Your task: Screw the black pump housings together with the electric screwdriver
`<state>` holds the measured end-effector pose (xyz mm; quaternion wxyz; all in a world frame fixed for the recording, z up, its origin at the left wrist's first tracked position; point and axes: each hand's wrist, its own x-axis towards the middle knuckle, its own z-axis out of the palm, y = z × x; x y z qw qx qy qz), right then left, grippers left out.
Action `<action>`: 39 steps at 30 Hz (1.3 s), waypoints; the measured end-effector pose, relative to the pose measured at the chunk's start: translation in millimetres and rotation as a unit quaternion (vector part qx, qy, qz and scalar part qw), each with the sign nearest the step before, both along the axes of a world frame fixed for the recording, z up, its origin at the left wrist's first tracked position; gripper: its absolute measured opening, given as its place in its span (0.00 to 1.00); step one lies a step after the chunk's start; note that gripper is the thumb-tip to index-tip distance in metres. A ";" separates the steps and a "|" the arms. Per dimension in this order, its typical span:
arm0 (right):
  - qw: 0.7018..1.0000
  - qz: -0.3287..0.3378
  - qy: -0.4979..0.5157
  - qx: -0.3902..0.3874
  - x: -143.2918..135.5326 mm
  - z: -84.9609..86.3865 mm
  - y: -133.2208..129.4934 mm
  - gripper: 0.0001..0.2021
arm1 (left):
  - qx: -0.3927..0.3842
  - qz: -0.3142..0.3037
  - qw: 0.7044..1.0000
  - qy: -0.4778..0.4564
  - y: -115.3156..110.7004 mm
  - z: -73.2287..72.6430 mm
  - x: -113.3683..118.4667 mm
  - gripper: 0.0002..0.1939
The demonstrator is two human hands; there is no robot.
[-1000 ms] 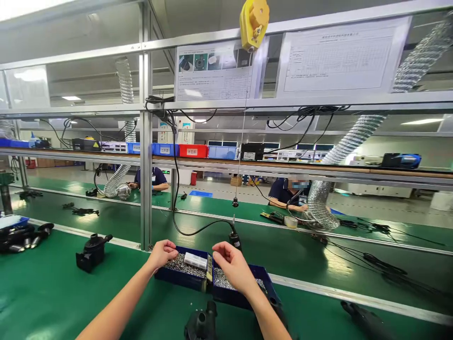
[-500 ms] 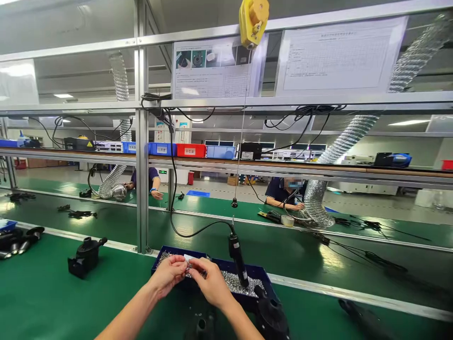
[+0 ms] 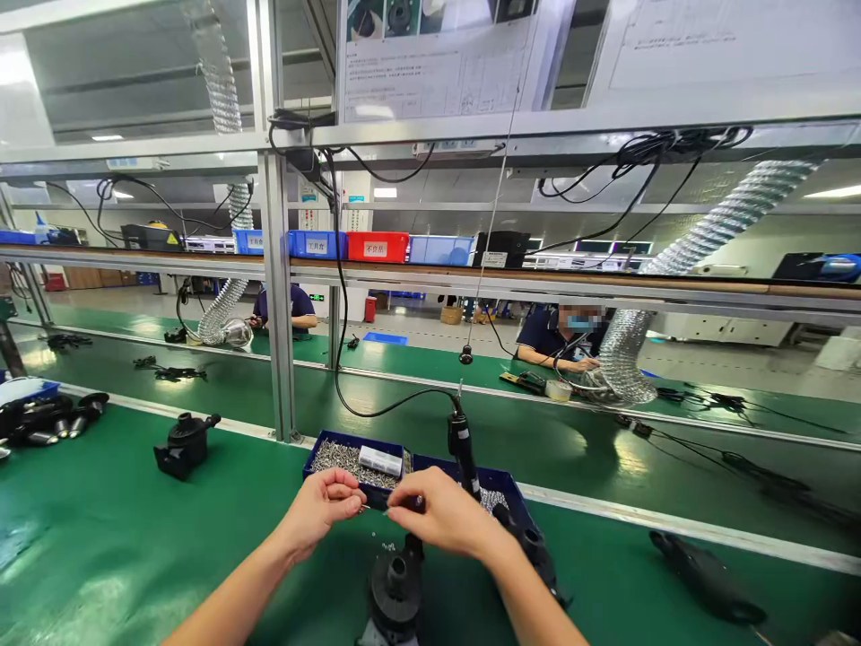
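Note:
My left hand pinches a small thin metal piece that looks like a screw, pointing right. Close beside it, my right hand has thumb and fingertips pressed together; whatever lies in them is too small to make out. Both hands hover just in front of a blue tray of small metal screws, where a white labelled block lies. Below the hands a round black plastic housing stands upright, with tiny shiny bits on the mat behind it.
A black electric screwdriver hangs over a second tray of shiny small parts. More black housings lie at right and left. A black handle-shaped part rests far right. A metal post rises behind; two people sit across.
My view has tilted down and shifted. The hands have drawn slightly apart and come nearer from over the tray, uncovering the white block. The black housing below shows more fully.

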<state>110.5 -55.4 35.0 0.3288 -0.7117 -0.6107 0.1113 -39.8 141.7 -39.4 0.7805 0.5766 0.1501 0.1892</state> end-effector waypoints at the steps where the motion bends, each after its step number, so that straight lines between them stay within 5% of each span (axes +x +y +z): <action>1: 0.998 0.013 0.013 -0.052 1.9 8.9 -11.9 0.07 | 0.035 -0.017 0.999 0.006 -1.4 5.1 -5.1 0.30; 4: 0.979 0.053 0.042 -0.191 5.8 23.8 -38.4 0.06 | 0.121 -0.081 0.988 0.044 -7.7 22.6 -20.7 0.27; 8: 0.959 0.094 0.054 -0.262 7.6 17.7 -42.2 0.08 | 0.182 -0.136 0.969 0.091 -16.4 36.8 -34.2 0.29; 17: 0.958 0.052 0.021 -0.282 8.5 9.9 -32.6 0.06 | 0.310 -0.138 0.937 0.080 -26.6 33.4 -43.7 0.31; 29: 0.962 -0.008 -0.087 -0.260 -15.9 15.2 -33.8 0.06 | 0.505 -0.133 0.851 0.059 -32.1 28.3 -51.8 0.35; 39: 0.956 -0.017 -0.088 -0.281 -16.0 15.3 -33.4 0.06 | 0.546 -0.144 0.825 0.042 -39.2 28.6 -58.3 0.37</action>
